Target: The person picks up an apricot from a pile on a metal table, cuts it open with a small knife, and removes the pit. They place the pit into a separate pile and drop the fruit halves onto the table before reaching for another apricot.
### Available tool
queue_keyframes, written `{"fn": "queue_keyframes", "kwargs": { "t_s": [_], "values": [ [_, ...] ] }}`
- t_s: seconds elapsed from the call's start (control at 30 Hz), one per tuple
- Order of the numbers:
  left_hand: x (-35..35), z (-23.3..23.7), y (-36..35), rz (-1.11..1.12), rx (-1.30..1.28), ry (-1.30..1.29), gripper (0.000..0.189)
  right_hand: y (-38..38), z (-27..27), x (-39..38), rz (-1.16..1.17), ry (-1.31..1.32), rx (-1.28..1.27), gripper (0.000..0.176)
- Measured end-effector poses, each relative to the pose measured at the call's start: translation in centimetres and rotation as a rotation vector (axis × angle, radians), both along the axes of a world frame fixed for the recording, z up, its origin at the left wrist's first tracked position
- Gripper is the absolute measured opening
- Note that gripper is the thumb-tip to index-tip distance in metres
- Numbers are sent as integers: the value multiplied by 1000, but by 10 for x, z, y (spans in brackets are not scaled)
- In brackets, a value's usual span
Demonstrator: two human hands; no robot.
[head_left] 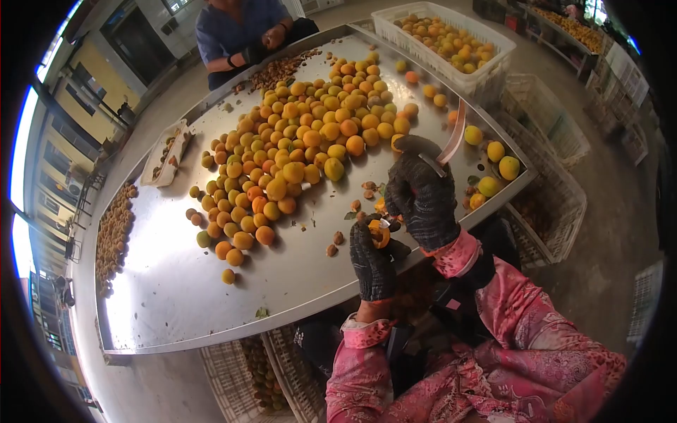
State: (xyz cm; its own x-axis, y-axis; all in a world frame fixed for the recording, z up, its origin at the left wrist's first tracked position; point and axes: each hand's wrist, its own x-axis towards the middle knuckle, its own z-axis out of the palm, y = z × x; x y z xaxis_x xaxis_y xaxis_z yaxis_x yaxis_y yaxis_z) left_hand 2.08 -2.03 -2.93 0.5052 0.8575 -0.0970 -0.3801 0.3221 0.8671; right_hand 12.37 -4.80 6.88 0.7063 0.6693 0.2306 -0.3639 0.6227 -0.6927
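Down at the near side, pink patterned sleeves (361, 374) are being seen reaching up to the worktop (303, 275), and slatted crates (236, 377) are being overhung by its near edge. Now the left hand (371, 266), dark-gloved: its fingers are being kept curled around an opened apricot (381, 235), orange flesh being shown right beside the rim. Just above and to the right, the right hand (423, 201), gloved too, is being held half closed, a curved, shiny blade (455, 134) being pointed away from it. A whole apricot (398, 143) is being met at its fingertips; whether it is being gripped cannot be told.

Past the left hand, loose brown pits (338, 238) are being scattered with bits of leaf. Over to the right, a few apricots (489, 186) are being lined up near the raised rim. And there, across the middle, the big spread of apricots (293, 148) is being bunched tightly!

Out left, a band of pits (116, 233) is being held along the edge, a white tray (166, 155) being set farther up. At the far side, a pile of pits (278, 70) is being fronted by a co-worker (240, 32) in blue, while a white crate (444, 42) is being filled out by apricots, top right.
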Motion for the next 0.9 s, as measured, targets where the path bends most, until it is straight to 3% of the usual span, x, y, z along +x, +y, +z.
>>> {"fn": "queue_keyframes", "kwargs": {
  "t_s": [0.1,0.2,0.27,0.3,0.37,0.43,0.5,0.57,0.6,0.67,0.7,0.77,0.8,0.87,0.9],
  "values": [
    [5,8,-3,26,5,13,37,3,-3,-2,3,-33,-77,24],
    [8,16,-5,76,-67,13,38,8,-11,-5,-137,-157,-64,19],
    [7,19,-5,77,-116,-6,38,6,-11,-7,-278,-466,-130,17],
    [8,20,-6,89,-131,-18,31,5,-8,-9,-278,-465,-133,17],
    [9,18,-8,98,-150,-31,26,5,1,-16,-176,-136,-68,17],
    [10,12,-9,384,1021,536,31,8,-4,-14,-153,-108,-77,17],
    [10,5,-7,389,1100,605,38,7,-9,-9,-130,-82,-87,18],
    [9,2,-7,391,1180,674,46,1,-13,0,-426,-908,-421,27],
    [9,5,-7,351,1104,656,44,3,-19,6,-427,-908,-423,27],
    [8,6,-8,313,1026,638,41,9,-33,17,-247,-674,-452,26],
    [9,4,-8,333,1053,664,36,9,-36,20,-247,-676,-452,26],
    [11,3,-9,353,1077,687,31,8,-39,24,-70,-400,-324,20],
    [11,5,-9,327,1043,672,31,9,-37,25,-72,-398,-327,20],
    [10,3,-8,298,1011,657,31,12,-31,26,283,267,-49,16],
    [10,-2,-4,288,1122,691,32,14,-31,28,283,267,-48,16]
  ]
}}
